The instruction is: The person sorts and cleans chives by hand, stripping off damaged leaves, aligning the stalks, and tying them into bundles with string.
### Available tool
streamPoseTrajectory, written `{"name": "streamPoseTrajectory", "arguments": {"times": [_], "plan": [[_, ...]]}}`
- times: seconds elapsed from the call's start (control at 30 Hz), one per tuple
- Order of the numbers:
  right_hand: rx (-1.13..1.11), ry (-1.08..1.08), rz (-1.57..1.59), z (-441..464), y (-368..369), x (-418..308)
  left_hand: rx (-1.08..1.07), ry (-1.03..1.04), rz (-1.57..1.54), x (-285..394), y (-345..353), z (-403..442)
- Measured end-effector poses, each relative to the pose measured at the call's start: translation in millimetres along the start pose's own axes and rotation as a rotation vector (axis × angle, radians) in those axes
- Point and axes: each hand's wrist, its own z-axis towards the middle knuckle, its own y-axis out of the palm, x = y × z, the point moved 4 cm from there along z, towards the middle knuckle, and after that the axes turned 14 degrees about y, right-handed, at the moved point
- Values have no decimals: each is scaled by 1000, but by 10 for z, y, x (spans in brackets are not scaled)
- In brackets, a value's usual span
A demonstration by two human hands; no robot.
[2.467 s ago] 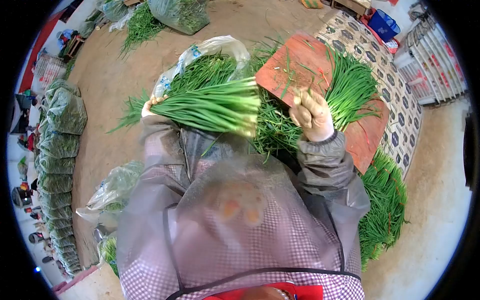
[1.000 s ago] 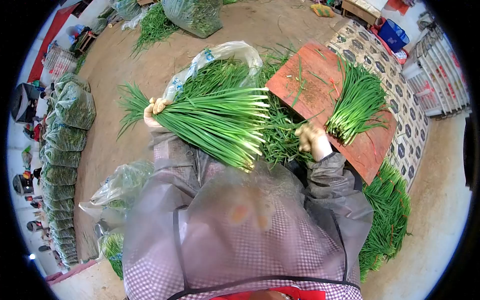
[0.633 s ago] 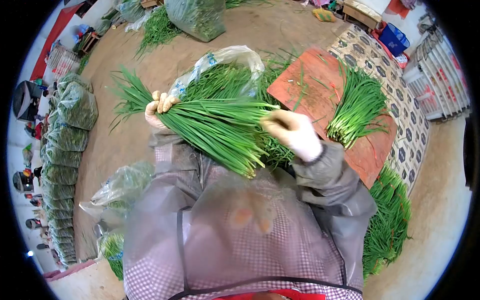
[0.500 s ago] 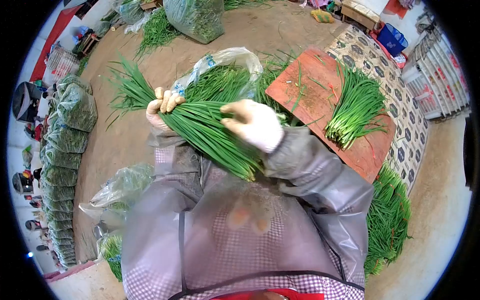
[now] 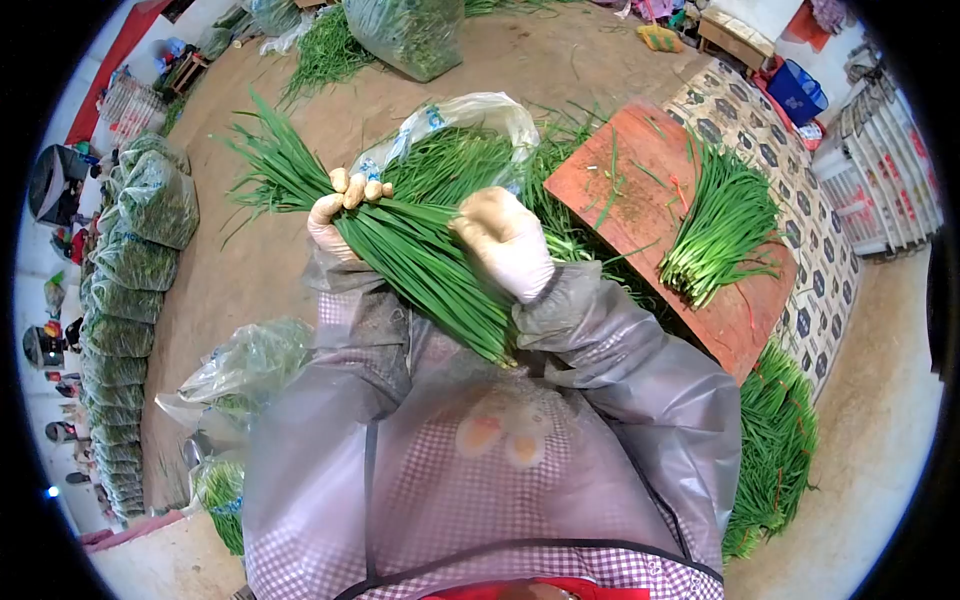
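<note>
My left hand (image 5: 345,208), in a pale glove, is wrapped round the leafy part of a bunch of garlic chives (image 5: 425,270). The leaf tips fan out to the upper left, and the stem ends slant down toward my apron. At the bunch's right edge is my right hand (image 5: 505,243), also gloved, with its fingers curled together against the leaves. What those fingers pinch, if anything, is hidden. Behind the bunch, an open clear plastic bag (image 5: 515,120) holds more loose chives (image 5: 445,165).
A red board (image 5: 625,165) on my right carries another chive bunch (image 5: 722,225). Below it are piled tied chives (image 5: 775,460). Filled bags (image 5: 140,265) line the left side; a large one (image 5: 410,35) stands ahead. A plastic bag (image 5: 245,370) lies near my left elbow.
My right hand's fingers have curled in more against the leaves. My left hand keeps its hold on the bunch. The whole view has shifted slightly.
</note>
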Motion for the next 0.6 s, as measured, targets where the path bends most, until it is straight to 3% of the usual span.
{"name": "streamPoseTrajectory", "arguments": {"times": [0.03, 0.1, 0.17, 0.23, 0.3, 0.43, 0.5, 0.57, 0.6], "plan": [[-54, 156, 183, -12, -14, 66, 14, 13, 7, 4, -12, -2], [-228, 669, 702, -133, -193, 72, 32, 20, 12, 9, -83, -2], [-349, 732, 658, -221, -507, 105, -62, -15, -219, 83, -191, 2], [-369, 761, 708, -392, -818, 252, -76, -40, -241, 180, -274, -7], [-274, 823, 691, -627, -1038, 564, -126, -55, -284, 260, -413, -11], [-387, 944, 408, -1059, -1268, 1084, -141, -51, -247, 314, -630, -44], [-573, 1045, 113, -1222, -1358, 1431, -73, -4, -291, 338, -714, -71], [-469, 629, -528, -1244, -1389, 1564, -83, 2, -308, 361, -807, -75], [-359, 534, -618, -1247, -1342, 1627, -91, 12, -321, 369, -840, -84]]}}
